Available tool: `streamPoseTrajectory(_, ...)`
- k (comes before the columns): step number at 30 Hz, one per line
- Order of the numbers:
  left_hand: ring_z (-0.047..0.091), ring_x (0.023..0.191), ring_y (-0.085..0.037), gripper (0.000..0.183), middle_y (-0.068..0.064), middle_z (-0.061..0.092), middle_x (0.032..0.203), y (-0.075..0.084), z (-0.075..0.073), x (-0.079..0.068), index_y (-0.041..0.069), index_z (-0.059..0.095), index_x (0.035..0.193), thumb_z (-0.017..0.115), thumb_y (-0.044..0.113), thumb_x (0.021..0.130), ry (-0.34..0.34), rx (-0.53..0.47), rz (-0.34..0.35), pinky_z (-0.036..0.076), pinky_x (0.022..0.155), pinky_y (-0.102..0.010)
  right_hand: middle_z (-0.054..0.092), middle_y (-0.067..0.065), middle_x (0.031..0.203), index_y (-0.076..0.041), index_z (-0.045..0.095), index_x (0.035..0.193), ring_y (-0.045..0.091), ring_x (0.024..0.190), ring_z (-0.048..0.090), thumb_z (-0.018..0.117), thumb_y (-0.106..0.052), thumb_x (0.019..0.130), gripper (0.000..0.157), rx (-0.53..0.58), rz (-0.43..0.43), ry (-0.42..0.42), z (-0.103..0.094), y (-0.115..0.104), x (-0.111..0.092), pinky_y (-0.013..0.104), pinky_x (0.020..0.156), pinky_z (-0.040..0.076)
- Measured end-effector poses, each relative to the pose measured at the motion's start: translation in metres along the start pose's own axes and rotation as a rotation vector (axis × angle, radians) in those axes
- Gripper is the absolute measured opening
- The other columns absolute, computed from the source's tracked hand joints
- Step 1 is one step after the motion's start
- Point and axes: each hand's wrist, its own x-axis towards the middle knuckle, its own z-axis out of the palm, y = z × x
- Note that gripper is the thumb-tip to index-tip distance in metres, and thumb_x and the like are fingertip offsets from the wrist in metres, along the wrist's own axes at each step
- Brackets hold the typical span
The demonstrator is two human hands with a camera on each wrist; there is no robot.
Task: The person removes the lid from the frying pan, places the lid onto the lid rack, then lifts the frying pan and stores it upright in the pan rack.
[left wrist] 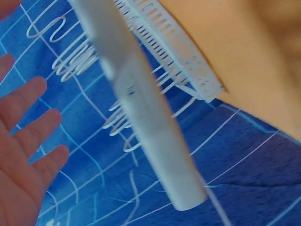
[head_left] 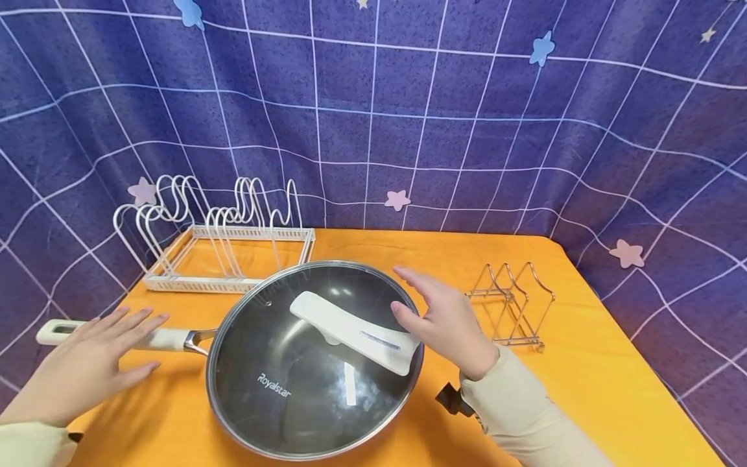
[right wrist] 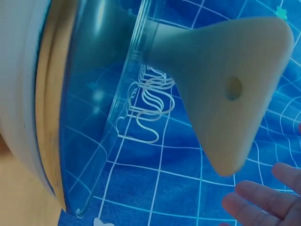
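A frying pan [right wrist: 21, 70] with a pale outer wall stands under a dark glass lid [head_left: 251, 350] marked Royalstar. Its long cream handle [head_left: 166, 339] points left. My left hand [head_left: 87, 366] hovers over that handle, fingers spread; the left wrist view shows a gap between fingertips and handle. On top of the lid sits a long white lid handle [head_left: 350, 332], slanting down to the right. My right hand [head_left: 446, 324] is beside its right end with fingers extended and thumb apart, holding nothing. In the right wrist view its fingertips [right wrist: 237, 202] are just off the lid handle.
Behind the pan at the left stands a white wire rack [head_left: 204, 285] with several looped dividers. A smaller metal wire rack [head_left: 516, 311] is at the right. An orange cloth [head_left: 607, 389] covers the table, and a blue checked curtain [head_left: 443, 84] hangs behind it.
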Motion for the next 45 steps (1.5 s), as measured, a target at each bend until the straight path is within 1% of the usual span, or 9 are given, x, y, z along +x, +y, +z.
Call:
streamPoseTrajectory(2,0.046,0.126,-0.047,0.075,-0.029,0.063,0.117,-0.001,0.004,-0.005,0.023,0.039,0.149,0.031,0.071,0.092,-0.006,-0.003,-0.023,0.006,0.122,-0.036,0.064,0.011,0.128,-0.004,0.059,0.132,0.019,0.083,0.064,0.067,-0.023,0.087,0.049,-0.04,-0.02,-0.003,0.0,-0.001,-0.001,0.04,0.08,0.054)
streamPoseTrajectory(8,0.045,0.123,-0.051,0.07,-0.029,0.06,0.121,-0.003,0.011,-0.012,0.024,0.03,0.154,0.055,0.051,0.094,-0.066,-0.006,-0.107,0.003,0.122,-0.038,0.065,0.007,0.126,-0.008,0.06,0.132,0.011,0.06,0.051,0.067,-0.026,0.087,0.049,-0.1,-0.027,-0.012,0.001,-0.002,-0.004,0.032,0.067,0.051)
streamPoseTrajectory(11,0.042,0.126,-0.052,0.07,-0.03,0.058,0.123,-0.006,0.013,-0.016,0.018,0.034,0.151,0.062,0.041,0.092,-0.11,-0.004,-0.146,0.004,0.121,-0.045,0.065,0.007,0.127,-0.008,0.06,0.132,0.018,0.084,0.067,0.066,-0.027,0.089,0.048,-0.108,-0.033,-0.044,0.004,-0.003,-0.004,0.037,0.078,0.056)
streamPoseTrajectory(14,0.029,0.135,-0.051,0.069,-0.032,0.055,0.126,-0.011,0.016,-0.021,0.015,0.034,0.15,0.064,0.034,0.091,-0.182,0.01,-0.209,0.0,0.119,-0.055,0.065,0.008,0.126,-0.007,0.06,0.131,0.025,0.113,0.063,0.065,-0.026,0.09,0.046,-0.111,-0.044,-0.08,0.008,-0.005,-0.002,0.043,0.091,0.053)
streamPoseTrajectory(17,0.019,0.14,-0.051,0.067,-0.033,0.051,0.13,-0.017,0.019,-0.024,0.016,0.031,0.151,0.061,0.032,0.094,-0.246,0.005,-0.264,-0.007,0.115,-0.061,0.067,0.008,0.122,-0.007,0.062,0.128,0.025,0.112,0.064,0.065,-0.025,0.09,0.043,-0.118,-0.057,-0.098,0.013,-0.007,-0.001,0.043,0.092,0.053)
streamPoseTrajectory(21,0.029,0.132,-0.056,0.065,-0.033,0.049,0.132,-0.024,0.026,-0.027,0.014,0.033,0.151,0.061,0.03,0.094,-0.252,-0.028,-0.279,-0.008,0.115,-0.062,0.069,0.005,0.118,-0.008,0.064,0.125,0.023,0.109,0.065,0.066,-0.026,0.089,0.04,-0.137,-0.062,-0.121,0.016,-0.008,0.0,0.042,0.089,0.054)
streamPoseTrajectory(27,0.034,0.131,-0.052,0.054,-0.032,0.054,0.128,-0.031,0.036,-0.025,0.008,0.048,0.139,0.064,0.023,0.09,-0.193,-0.052,-0.238,-0.003,0.118,-0.057,0.07,0.004,0.117,-0.01,0.066,0.123,0.022,0.108,0.066,0.067,-0.028,0.088,0.039,-0.164,-0.043,-0.15,0.02,-0.009,0.0,0.041,0.085,0.055)
streamPoseTrajectory(34,0.042,0.12,-0.056,0.052,-0.034,0.053,0.126,-0.029,0.036,-0.02,0.007,0.057,0.129,0.071,0.016,0.08,-0.224,-0.018,-0.28,0.012,0.107,-0.073,0.069,0.003,0.118,-0.013,0.066,0.121,0.02,0.105,0.067,0.065,-0.029,0.088,0.037,-0.262,-0.056,-0.236,0.026,-0.011,0.001,0.038,0.077,0.057)
streamPoseTrajectory(45,0.036,0.127,-0.056,0.053,-0.036,0.053,0.125,-0.022,0.036,-0.02,0.004,0.059,0.125,0.074,0.015,0.075,-0.192,-0.021,-0.345,0.007,0.105,-0.076,0.07,0.0,0.093,-0.012,0.063,0.124,0.011,0.065,0.059,0.066,-0.034,0.084,0.046,-0.319,0.045,-0.351,0.034,-0.031,-0.007,0.025,0.045,0.04)
